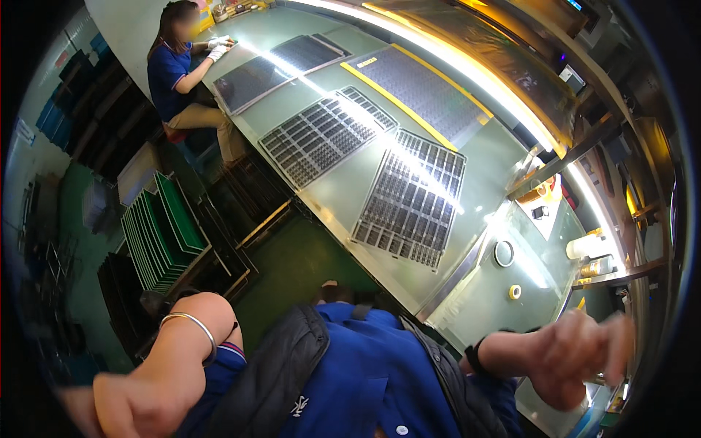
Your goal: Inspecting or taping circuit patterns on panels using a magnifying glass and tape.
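My left hand [135, 405] is out to the side at the lower left, a metal bangle on its wrist. Its fingers run into the dark rim and blur, so their pose is unclear. On the other side, my right hand [580, 358] is raised near the bench's near right end, with a dark band on the wrist. Motion smears its fingers; nothing held can be made out. In front, two dark perforated grid panels [412, 197] [321, 139] lie flat on the glass-topped bench [328, 212], apart from both hands.
A seated co-worker [175, 73] in white gloves works at the far bench end beside dark sheets [255, 80]. A yellow-edged panel [416, 91] lies behind the grids. Tape rolls [515, 292] [504, 253] sit at right. Green boards [164, 226] fill a rack at left.
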The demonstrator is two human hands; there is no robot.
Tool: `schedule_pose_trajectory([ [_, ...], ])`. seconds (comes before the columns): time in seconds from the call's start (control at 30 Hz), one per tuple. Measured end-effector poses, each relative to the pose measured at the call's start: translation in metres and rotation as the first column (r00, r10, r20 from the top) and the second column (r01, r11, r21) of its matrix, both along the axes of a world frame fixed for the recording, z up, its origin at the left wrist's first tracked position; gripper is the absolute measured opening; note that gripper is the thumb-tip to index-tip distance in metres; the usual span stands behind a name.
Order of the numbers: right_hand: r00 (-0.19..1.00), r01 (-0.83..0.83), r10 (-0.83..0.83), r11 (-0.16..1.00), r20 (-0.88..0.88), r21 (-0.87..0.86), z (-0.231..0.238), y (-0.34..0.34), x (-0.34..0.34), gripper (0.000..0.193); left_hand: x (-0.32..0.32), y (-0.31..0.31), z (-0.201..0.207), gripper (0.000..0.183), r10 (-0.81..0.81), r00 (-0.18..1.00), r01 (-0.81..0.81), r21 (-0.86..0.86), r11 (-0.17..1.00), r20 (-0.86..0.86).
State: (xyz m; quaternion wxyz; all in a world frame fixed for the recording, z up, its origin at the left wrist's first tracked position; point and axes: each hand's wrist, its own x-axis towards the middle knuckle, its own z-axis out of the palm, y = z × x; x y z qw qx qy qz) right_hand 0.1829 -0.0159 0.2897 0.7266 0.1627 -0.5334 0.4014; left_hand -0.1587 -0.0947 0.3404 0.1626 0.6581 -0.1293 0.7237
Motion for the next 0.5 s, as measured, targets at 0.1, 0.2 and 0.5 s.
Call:
schedule_pose_trajectory([
  [0.1, 0.999, 0.035, -0.008, 0.774, 0.045, -0.632, -0.05, -0.016, -0.013, 0.018, -0.01, 0.031, -0.04, 0.012, -0.105, 0.955, 0.14, -0.11, 0.984, 0.277],
  [0.2, 0.912, 0.229, 0.2, 0.472, 0.357, -0.851, -0.134, -0.034, 0.005, 0.025, -0.043, 0.088, -0.119, 0.017, -0.468, 0.872, 0.42, -0.708, 0.568, 0.143],
  [0.5, 0.668, 0.74, 0.693, -0.578, 0.272, -0.344, -0.365, -0.227, 0.048, 0.035, -0.109, 0.031, -0.553, 0.055, -0.936, 0.279, -0.799, -0.593, -0.102, -0.216],
])
